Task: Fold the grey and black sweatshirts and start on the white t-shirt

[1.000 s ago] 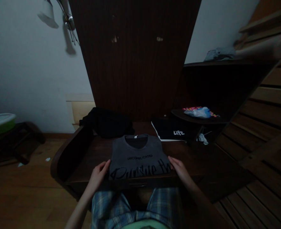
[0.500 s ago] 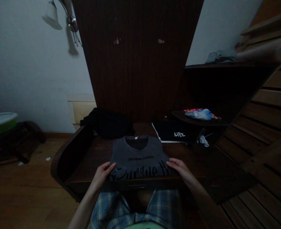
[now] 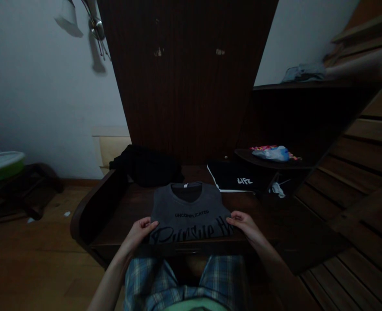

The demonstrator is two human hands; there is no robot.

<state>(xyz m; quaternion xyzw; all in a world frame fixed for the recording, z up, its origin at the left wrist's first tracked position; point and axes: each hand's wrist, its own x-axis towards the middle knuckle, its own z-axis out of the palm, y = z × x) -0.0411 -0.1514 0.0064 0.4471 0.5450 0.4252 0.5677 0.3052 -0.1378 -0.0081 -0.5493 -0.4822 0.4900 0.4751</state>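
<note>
grey shirt: lying folded on the dark wooden bench, near the front edge, neckline pointing away from the person. Small "UNCOMPLICATED" print on the chest, larger script below it.
left hand: at the shirt's left side edge, thumb on top, fingers curled; pinch closed on the fabric.
right hand: same at the right side edge, thumb and fingers closed on the cloth.
plaid shorts: on the person's legs, just in front of the bench.
behind shirt, left: black cloth heap, piled loosely at the bench's back corner, partly over the armrest.
behind shirt, right: black folded garment, white "LIFE" lettering, white edge showing.
right shelf: plastic bag on it, pink-yellow item beside/under, can't tell what.
backdrop: tall dark wood panel; wall lamp on the wall left of it.
light: dim.
</note>
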